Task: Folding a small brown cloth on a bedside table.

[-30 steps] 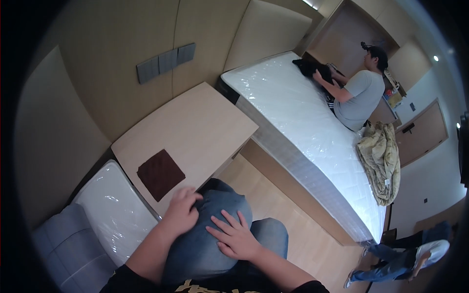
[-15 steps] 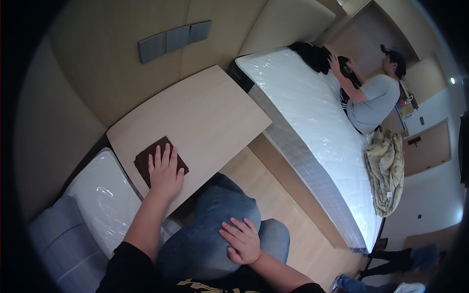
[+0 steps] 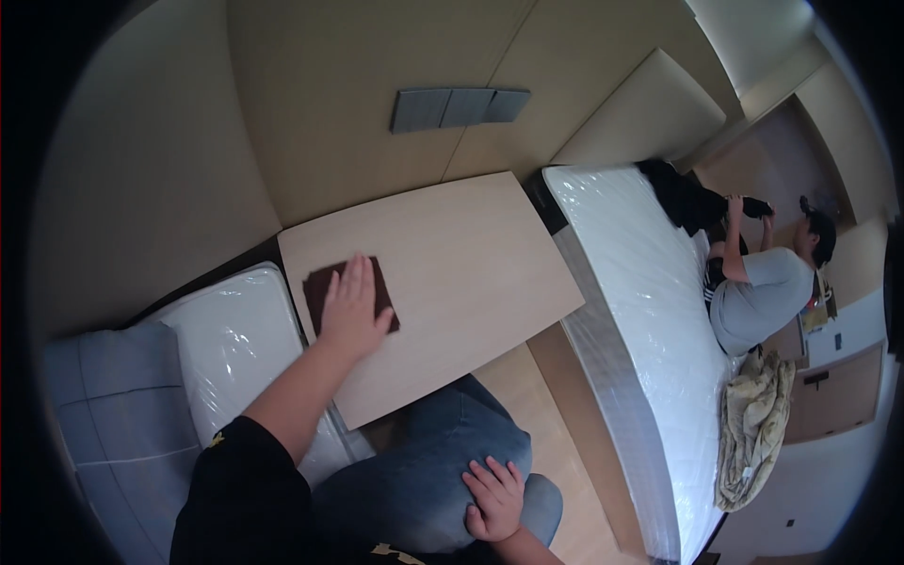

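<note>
My left hand [image 3: 351, 308] lies flat, fingers together, on a dark brown square cloth [image 3: 322, 284] that rests on the near left part of a light wooden table top [image 3: 452, 273]. The hand covers most of the cloth. My right hand [image 3: 493, 498] rests open, fingers spread, on my knee in blue jeans [image 3: 424, 471], holding nothing.
A plastic-wrapped white mattress [image 3: 640, 311] lies to the right of the table, where another person [image 3: 763, 287] in a grey shirt handles a dark object. A smaller wrapped mattress [image 3: 235, 348] and a grey cushion [image 3: 104, 405] sit at my left. A crumpled beige blanket [image 3: 753, 428] lies on the floor.
My left hand rose from my knee to the brown cloth and now lies flat on it. My view swung up toward the wall. The right hand stayed on the knee.
</note>
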{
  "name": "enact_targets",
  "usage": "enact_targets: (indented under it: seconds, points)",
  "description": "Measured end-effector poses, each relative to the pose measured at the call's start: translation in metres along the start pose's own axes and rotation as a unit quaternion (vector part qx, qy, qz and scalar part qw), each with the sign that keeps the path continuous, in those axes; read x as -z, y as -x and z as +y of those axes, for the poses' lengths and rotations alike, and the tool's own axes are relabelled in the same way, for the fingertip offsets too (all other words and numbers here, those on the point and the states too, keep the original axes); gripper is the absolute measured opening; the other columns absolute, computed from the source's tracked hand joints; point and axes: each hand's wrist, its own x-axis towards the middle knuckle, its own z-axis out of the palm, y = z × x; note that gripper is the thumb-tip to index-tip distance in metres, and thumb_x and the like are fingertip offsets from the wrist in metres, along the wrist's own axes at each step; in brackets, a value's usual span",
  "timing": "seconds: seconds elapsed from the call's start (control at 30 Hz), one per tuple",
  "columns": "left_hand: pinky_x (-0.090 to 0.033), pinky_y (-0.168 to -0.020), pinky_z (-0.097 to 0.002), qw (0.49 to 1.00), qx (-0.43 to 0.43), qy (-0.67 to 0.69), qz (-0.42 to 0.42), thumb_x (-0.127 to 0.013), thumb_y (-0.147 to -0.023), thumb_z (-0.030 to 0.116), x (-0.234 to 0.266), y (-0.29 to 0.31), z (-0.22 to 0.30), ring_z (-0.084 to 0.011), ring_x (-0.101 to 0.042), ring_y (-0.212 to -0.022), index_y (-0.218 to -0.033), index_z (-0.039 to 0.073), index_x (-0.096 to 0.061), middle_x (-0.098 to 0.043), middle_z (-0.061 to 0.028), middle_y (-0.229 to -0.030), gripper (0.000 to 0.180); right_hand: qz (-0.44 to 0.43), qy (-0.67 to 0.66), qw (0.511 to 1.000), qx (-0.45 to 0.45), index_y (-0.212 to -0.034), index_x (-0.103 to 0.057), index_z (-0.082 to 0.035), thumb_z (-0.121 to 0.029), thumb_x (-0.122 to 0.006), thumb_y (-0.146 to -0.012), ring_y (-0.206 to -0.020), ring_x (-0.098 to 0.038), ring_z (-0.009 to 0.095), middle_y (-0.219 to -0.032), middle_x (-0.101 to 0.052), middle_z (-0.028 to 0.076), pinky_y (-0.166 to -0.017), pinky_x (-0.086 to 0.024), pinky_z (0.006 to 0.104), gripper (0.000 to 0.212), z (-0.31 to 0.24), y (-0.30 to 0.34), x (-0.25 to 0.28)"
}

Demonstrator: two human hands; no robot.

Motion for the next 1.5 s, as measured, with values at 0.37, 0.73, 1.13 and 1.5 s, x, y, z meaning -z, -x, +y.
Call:
enact_targets:
  seconds: [0.37, 0.73, 1.13, 1.5]
  points:
    - [-0.019, -0.136, -0.0517, 0.996, 0.047, -0.072, 0.010, -0.065, -0.102, 0.043, 0.035, -0.083, -0.081, -0.0334, -0.031, -0.159, -0.156, 0.002, -0.047, -0.042, -0.0173, -0.166, 0.070, 0.022, -0.004, 1.000, 0.005, -0.127, -0.080, -0.010, -0.035, -0.055, -0.096, -0.136, -0.063, 0.034, -0.138, -0.075, 0.010, -0.124, -0.033, 0.0510, 0.047, 0.001, -0.001, -0.004]
    - [-0.010, -0.124, -0.0835, 0.983, 0.106, -0.141, -0.042, -0.052, -0.106, 0.049, 0.042, -0.038, -0.047, -0.0321, -0.017, -0.168, -0.172, 0.013, -0.032, -0.024, -0.0042, -0.182, 0.078, 0.064, -0.020, 0.998, 0.011, -0.126, -0.080, -0.009, -0.031, -0.058, -0.092, -0.134, -0.065, 0.034, -0.137, -0.076, 0.010, -0.123, -0.035, 0.0508, 0.046, -0.003, 0.000, -0.006]
    - [-0.009, -0.116, -0.0912, 0.993, 0.013, -0.080, -0.082, -0.060, -0.100, 0.050, 0.013, 0.140, 0.033, -0.0360, -0.019, -0.166, -0.169, 0.010, -0.038, -0.025, -0.0087, -0.180, 0.083, 0.089, -0.023, 0.995, 0.033, -0.127, -0.079, -0.009, -0.027, -0.061, -0.088, -0.134, -0.064, 0.035, -0.138, -0.075, 0.011, -0.122, -0.036, 0.0508, 0.046, -0.001, 0.012, -0.009]
    - [-0.004, -0.119, -0.0885, 0.997, -0.023, -0.063, -0.042, -0.064, -0.098, 0.049, 0.018, 0.118, 0.026, -0.0337, -0.022, -0.166, -0.167, 0.012, -0.043, -0.031, -0.0076, -0.178, 0.081, 0.084, -0.030, 0.996, 0.018, -0.126, -0.078, -0.007, -0.030, -0.058, -0.091, -0.137, -0.063, 0.037, -0.139, -0.074, 0.013, -0.124, -0.033, 0.0533, 0.046, -0.001, 0.014, -0.012]
